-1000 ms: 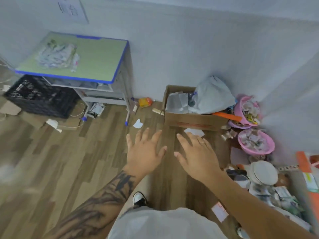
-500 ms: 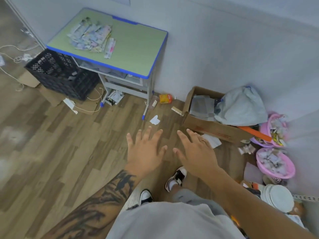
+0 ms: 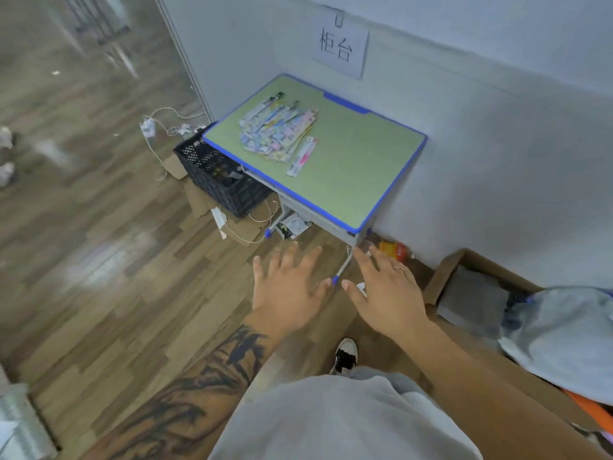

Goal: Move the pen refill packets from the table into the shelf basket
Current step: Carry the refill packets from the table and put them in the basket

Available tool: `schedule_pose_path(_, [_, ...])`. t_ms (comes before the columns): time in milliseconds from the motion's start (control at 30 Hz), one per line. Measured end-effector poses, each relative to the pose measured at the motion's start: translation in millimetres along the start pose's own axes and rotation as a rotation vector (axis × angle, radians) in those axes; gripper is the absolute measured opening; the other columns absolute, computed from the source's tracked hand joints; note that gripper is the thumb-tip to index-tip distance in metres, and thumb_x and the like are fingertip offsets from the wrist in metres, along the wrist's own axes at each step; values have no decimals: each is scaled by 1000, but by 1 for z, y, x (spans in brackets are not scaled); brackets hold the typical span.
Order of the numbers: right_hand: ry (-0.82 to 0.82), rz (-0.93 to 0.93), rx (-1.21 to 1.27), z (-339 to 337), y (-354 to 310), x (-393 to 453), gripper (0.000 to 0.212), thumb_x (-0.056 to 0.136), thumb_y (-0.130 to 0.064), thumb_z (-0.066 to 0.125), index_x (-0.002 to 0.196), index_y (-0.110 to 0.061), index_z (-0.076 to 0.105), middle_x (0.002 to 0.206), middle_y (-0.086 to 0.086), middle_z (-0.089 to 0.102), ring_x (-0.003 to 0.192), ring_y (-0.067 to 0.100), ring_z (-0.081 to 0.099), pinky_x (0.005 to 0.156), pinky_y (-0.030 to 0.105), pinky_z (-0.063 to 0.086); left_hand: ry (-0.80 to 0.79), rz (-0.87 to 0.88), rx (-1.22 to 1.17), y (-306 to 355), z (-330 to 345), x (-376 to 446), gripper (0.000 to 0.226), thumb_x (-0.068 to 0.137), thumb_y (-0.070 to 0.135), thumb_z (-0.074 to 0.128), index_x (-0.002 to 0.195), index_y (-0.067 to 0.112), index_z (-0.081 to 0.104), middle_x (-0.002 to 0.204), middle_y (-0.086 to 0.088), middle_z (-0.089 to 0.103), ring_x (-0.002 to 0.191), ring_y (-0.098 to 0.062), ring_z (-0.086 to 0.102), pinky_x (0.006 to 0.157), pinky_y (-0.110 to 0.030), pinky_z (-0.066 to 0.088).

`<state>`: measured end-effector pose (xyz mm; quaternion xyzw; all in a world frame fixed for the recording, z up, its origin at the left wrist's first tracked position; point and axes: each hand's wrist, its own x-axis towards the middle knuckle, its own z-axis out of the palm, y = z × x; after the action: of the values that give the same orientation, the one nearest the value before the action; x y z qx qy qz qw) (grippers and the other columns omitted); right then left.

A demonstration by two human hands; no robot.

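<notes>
Reaching forward over the wooden floor [image 3: 99, 260], both hands are spread flat with fingers straight and apart, holding nothing. The left hand [image 3: 288, 287] sits just beside the right hand [image 3: 388, 293], their thumbs near each other but not touching; a ring shows on the right one. The left forearm carries a dark tattoo.

Beyond the hands, further off, stands the bench [image 3: 358, 180], green-topped with a blue edge, pushed against the pale wall. The pen refill packets [image 3: 277, 131] lie in a loose, overlapping heap on the far left part of its top, with one packet [image 3: 302, 157] lying slightly apart on the heap's near right side.

A black plastic crate [image 3: 212, 174] sits on the floor at the bench's left end, partly under it, resting on flattened cardboard with white cables around it. A paper sign [image 3: 340, 49] hangs on the wall above the bench. To the right, near the wall, an open cardboard box [image 3: 444, 273] sits beside a grey bag [image 3: 557, 327].
</notes>
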<state>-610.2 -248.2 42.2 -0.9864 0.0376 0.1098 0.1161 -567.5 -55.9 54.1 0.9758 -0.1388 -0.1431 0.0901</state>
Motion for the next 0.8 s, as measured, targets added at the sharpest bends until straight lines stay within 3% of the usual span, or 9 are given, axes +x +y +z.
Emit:
schedule_pose_path(133, [-23, -65, 6, -14, 16, 55, 68, 103, -61, 38, 162, -30, 24, 166, 11, 31, 150, 31, 35, 122, 46, 28, 56, -51, 33, 7, -14, 45, 64, 99, 68, 37, 157, 46, 22, 168, 0, 26, 154, -30, 25, 122, -64, 10])
schedule_pose_path(400, [-99, -88, 36, -4, 44, 118, 67, 102, -62, 40, 159, -29, 28, 163, 12, 37, 148, 33, 38, 120, 52, 34, -6, -135, 53, 7, -11, 100, 64, 99, 69, 38, 156, 46, 23, 168, 1, 26, 153, -29, 26, 121, -63, 10])
schedule_pose_path(800, [-159, 62, 84, -4, 13, 220, 65, 103, -60, 41, 159, -29, 28, 165, 10, 32, 148, 34, 38, 121, 47, 30, -38, -29, 59, -46, -26, 223, 64, 98, 68, 36, 156, 42, 27, 167, -4, 30, 152, -29, 30, 120, -62, 20])
